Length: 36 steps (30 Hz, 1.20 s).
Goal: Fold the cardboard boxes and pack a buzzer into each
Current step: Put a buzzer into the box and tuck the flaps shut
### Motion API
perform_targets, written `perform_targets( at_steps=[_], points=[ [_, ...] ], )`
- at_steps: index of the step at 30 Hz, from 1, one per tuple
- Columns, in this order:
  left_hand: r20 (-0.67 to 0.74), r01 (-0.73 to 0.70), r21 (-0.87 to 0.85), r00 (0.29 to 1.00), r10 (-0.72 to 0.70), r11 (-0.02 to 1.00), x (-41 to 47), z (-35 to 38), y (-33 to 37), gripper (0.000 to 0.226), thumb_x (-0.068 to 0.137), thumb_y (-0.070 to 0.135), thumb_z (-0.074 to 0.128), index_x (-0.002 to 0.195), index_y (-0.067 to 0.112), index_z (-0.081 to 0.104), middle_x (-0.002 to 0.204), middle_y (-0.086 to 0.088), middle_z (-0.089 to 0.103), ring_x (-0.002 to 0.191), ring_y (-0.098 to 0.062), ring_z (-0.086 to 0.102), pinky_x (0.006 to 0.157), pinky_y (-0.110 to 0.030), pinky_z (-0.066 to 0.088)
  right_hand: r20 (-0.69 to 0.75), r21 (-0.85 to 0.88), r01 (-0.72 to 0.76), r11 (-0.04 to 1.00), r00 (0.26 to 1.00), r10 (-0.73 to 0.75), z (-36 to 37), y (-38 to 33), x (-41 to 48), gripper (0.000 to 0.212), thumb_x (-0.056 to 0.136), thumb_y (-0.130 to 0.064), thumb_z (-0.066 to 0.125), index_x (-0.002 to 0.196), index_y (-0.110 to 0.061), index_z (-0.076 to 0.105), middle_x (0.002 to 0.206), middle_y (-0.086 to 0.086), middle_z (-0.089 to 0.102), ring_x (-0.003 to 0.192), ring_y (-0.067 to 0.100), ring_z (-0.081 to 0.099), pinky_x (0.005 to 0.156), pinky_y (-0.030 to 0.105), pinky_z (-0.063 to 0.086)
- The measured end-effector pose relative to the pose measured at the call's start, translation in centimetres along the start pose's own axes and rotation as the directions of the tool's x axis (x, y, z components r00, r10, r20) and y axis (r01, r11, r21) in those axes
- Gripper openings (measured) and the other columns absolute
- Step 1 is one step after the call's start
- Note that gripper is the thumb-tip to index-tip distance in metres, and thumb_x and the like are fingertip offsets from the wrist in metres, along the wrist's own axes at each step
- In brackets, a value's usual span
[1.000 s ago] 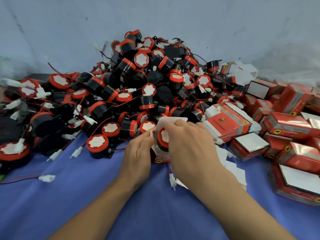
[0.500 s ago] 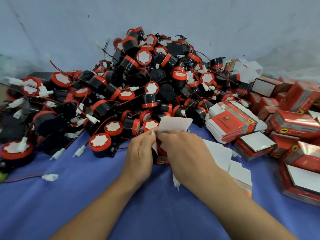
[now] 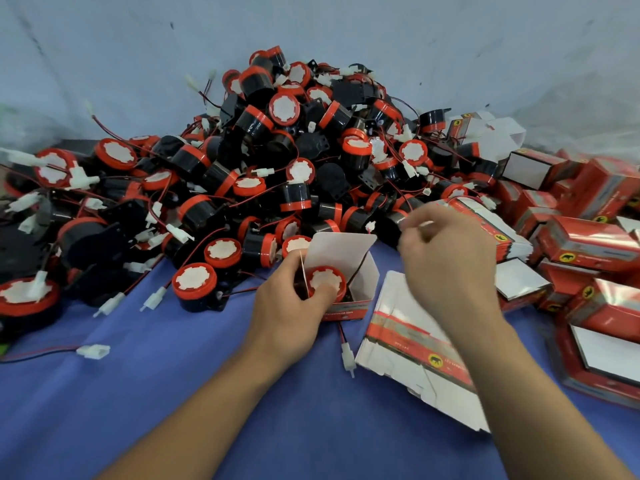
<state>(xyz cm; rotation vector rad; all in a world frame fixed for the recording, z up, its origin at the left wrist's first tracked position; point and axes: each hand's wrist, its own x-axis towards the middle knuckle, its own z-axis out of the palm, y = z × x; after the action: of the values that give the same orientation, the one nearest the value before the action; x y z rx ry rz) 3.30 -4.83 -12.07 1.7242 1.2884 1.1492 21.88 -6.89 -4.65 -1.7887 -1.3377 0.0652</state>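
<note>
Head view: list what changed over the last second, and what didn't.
The right hand let go of the box and moved up and right; whether its curled fingers hold anything is too blurred to tell. The buzzer it covered now shows, sitting in the open box. The left hand still holds the box, thumb on the buzzer. The pile and the connector hanging out in front stayed put.

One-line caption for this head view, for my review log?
Left hand grips an open box, thumb on the buzzer inside; right hand hovers near the buzzer pile.
</note>
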Motion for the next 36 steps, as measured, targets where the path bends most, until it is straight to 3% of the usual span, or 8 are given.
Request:
perform_targets(
  at_steps=[4,7,10,17,21,26,33,36],
  points=[
    [0.022,0.024,-0.064,0.999,-0.023,0.998,0.1,0.2,0.1,0.033,0.084,0.039,0.066,0.116,0.046,0.063,0.107,0.028,0.07,0.098,0.005,0.066,0.081,-0.026,0.056,0.491,0.013,-0.483,0.875,0.765,0.416,2.2,2.0,2.0,0.039,0.095,-0.032,0.06,0.074,-0.001,0.068,0.065,0.012,0.07,0.054,0.023,0.053,0.058,0.033,0.042],
    [0.046,0.073,-0.123,0.997,-0.068,0.99,0.4,0.1,-0.1,0.036,0.082,0.036,0.069,0.117,0.041,0.067,0.107,0.021,0.074,0.098,-0.001,0.069,0.089,-0.04,0.06,0.64,0.261,-0.706,0.659,0.638,0.429,4.4,1.7,2.1,0.019,0.093,-0.011,0.061,0.074,-0.009,0.06,0.056,0.004,0.054,0.041,0.014,0.039,0.047,0.024,0.027],
    [0.063,0.103,-0.151,0.994,-0.095,0.983,0.4,0.0,-0.3,0.034,0.081,0.034,0.07,0.114,0.042,0.07,0.106,0.016,0.076,0.1,-0.005,0.071,0.091,-0.047,0.059,0.68,0.427,-0.758,0.493,0.629,0.377,4.4,1.9,2.7,0.015,0.088,0.005,0.058,0.085,-0.005,0.068,0.058,0.003,0.052,0.041,0.01,0.035,0.041,0.02,0.02],
    [0.04,0.085,-0.139,0.996,-0.08,0.987,0.3,0.1,-0.2,0.035,0.083,0.036,0.068,0.117,0.043,0.067,0.109,0.021,0.074,0.102,0.0,0.069,0.089,-0.038,0.059,0.545,0.682,-0.605,0.411,0.795,0.267,1.0,1.0,1.7,0.011,0.094,-0.006,0.065,0.086,-0.006,0.072,0.072,0.008,0.07,0.056,0.014,0.058,0.057,0.025,0.047],
    [0.021,0.04,-0.072,0.999,-0.039,0.997,-0.4,0.1,0.2,0.033,0.087,0.045,0.064,0.119,0.052,0.06,0.112,0.031,0.069,0.104,0.009,0.064,0.079,-0.015,0.051,0.308,0.58,-0.156,0.799,0.951,-0.037,-1.2,-0.8,0.8,0.021,0.091,0.001,0.066,0.083,-0.016,0.076,0.075,0.006,0.075,0.063,0.019,0.065,0.059,0.024,0.054],
    [0.017,0.043,-0.058,0.999,-0.042,0.997,-0.4,0.2,0.3,0.031,0.085,0.048,0.061,0.116,0.05,0.061,0.105,0.028,0.07,0.097,0.007,0.065,0.075,-0.02,0.049,0.345,0.116,0.344,0.932,0.866,-0.363,-2.6,-3.8,-0.8,0.024,0.086,-0.009,0.075,0.083,-0.032,0.079,0.076,-0.013,0.074,0.072,0.003,0.068,0.065,0.022,0.054],
    [0.047,0.012,0.02,0.999,-0.012,1.0,-0.4,0.4,0.2,0.04,0.067,0.053,0.047,0.105,0.047,0.057,0.099,0.029,0.066,0.09,0.004,0.062,0.068,-0.021,0.053,0.513,0.203,0.418,0.886,0.725,-0.46,-1.7,-5.2,-3.5,0.031,0.082,-0.001,0.067,0.083,-0.03,0.076,0.081,-0.011,0.071,0.079,0.01,0.065,0.07,0.037,0.055],
    [0.049,-0.028,0.039,0.998,0.026,0.999,-0.4,0.4,0.7,0.035,0.075,0.049,0.048,0.108,0.046,0.058,0.102,0.034,0.065,0.095,0.011,0.062,0.073,-0.011,0.05,0.447,0.292,0.28,0.914,0.805,-0.389,-0.9,-5.5,-3.6,0.027,0.086,-0.004,0.066,0.084,-0.029,0.074,0.079,-0.012,0.071,0.077,0.009,0.068,0.07,0.038,0.057]
  ],
)
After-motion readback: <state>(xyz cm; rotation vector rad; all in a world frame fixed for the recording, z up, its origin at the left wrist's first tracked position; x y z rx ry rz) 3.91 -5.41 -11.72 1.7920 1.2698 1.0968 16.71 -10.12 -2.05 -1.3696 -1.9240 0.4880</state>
